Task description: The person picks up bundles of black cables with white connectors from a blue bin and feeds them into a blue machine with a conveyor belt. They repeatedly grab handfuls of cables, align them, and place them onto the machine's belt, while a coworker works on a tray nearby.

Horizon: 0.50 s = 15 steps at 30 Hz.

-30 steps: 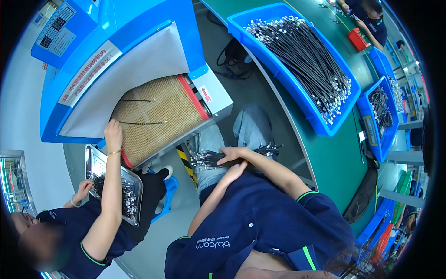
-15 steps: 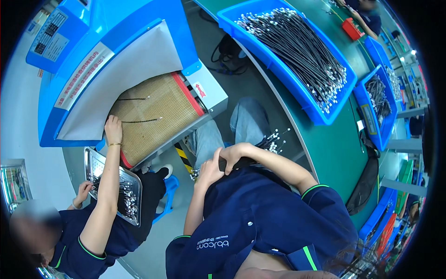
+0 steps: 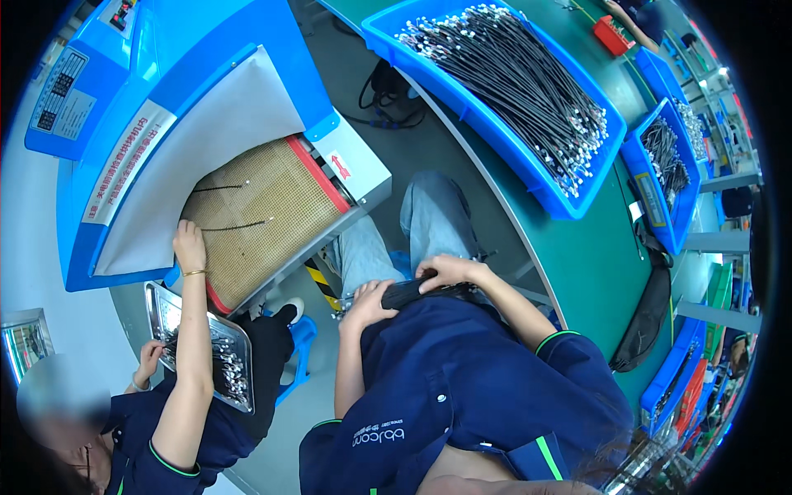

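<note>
Hands: left hand [image 3: 369, 305] curls round a bundle of black cables [image 3: 403, 294]; right hand [image 3: 450, 271] rests on it, grip unclear from here. Bundle: lies across the jeans-clad lap [image 3: 363, 257]. Far left: mesh conveyor belt [image 3: 268, 186] bearing two cables [image 3: 235, 227], co-worker's hand [image 3: 190, 245] at its edge. Near left: metal tray [image 3: 168, 308] of cables. Far right: blue bin [image 3: 483, 128] of cables, on green table [image 3: 577, 272].

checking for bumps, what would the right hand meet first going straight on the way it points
The right hand would likely meet the black cable bundle first; exact depth is unclear.
</note>
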Each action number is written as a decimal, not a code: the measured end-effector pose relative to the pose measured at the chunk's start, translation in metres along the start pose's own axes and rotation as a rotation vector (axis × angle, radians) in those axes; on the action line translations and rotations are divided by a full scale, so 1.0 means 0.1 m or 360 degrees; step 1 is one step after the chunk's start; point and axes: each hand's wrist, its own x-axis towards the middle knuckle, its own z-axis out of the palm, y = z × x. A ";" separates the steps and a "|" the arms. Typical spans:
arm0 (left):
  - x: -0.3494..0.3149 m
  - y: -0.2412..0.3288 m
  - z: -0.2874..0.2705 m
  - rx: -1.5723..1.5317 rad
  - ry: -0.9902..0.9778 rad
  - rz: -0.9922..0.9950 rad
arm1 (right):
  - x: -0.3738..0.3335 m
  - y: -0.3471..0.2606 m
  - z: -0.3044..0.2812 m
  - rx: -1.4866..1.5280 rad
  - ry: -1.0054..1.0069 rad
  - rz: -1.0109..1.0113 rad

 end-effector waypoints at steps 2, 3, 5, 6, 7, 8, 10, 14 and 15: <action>0.02 0.02 -0.17 -0.0270 -0.0088 -0.0010 | 0.01 -0.07 -0.04 -0.0023 0.0060 0.0027; -0.01 0.06 -0.23 -0.0358 -0.0070 -0.0080 | 0.03 -0.09 -0.04 -0.0046 0.0035 0.0107; 0.01 -0.08 -0.17 -0.0402 0.0192 -0.0119 | 0.11 -0.08 -0.04 -0.0074 0.0028 0.0211; 0.00 -0.15 -0.13 -0.0424 0.0324 -0.0140 | 0.12 -0.07 -0.06 -0.0043 0.0000 0.0203; -0.01 -0.16 -0.14 -0.0296 0.0457 -0.0088 | 0.13 -0.07 -0.08 -0.0013 -0.0030 0.0194; -0.01 -0.19 -0.14 -0.0305 0.0443 -0.0082 | 0.15 -0.07 -0.09 0.0017 -0.0061 0.0184; 0.01 -0.22 -0.17 -0.0325 0.0417 -0.0066 | 0.19 0.00 -0.09 0.0103 0.0006 0.0110; 0.03 -0.18 -0.22 -0.0565 0.0374 -0.0161 | 0.22 0.04 -0.13 0.0172 0.0229 -0.0058; 0.04 -0.20 -0.21 -0.0563 0.0395 -0.0151 | 0.22 0.03 -0.14 0.0221 0.0283 -0.0045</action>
